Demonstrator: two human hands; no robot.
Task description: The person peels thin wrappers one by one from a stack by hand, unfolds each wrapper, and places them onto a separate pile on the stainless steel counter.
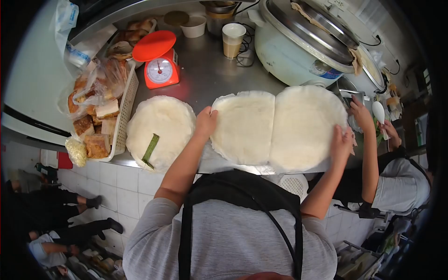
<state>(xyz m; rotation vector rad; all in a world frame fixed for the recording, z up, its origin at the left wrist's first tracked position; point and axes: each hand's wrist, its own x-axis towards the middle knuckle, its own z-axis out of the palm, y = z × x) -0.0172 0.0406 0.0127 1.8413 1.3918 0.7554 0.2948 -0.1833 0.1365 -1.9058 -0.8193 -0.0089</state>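
Two thin, round, pale wrappers, a left one and a larger right one, lie side by side on the metal counter, their edges meeting. My left hand pinches the outer edge of the left wrapper. At the outer edge of the right wrapper is my right hand, fingers closed on its rim. Farther left rests a round stack of similar wrappers, with a folded green strip on top.
A white basket of browned blocks stands left, beside a red scale. A paper cup and large lidded pot are behind. At right, a co-worker's arms reach over the counter. Other people stand lower left.
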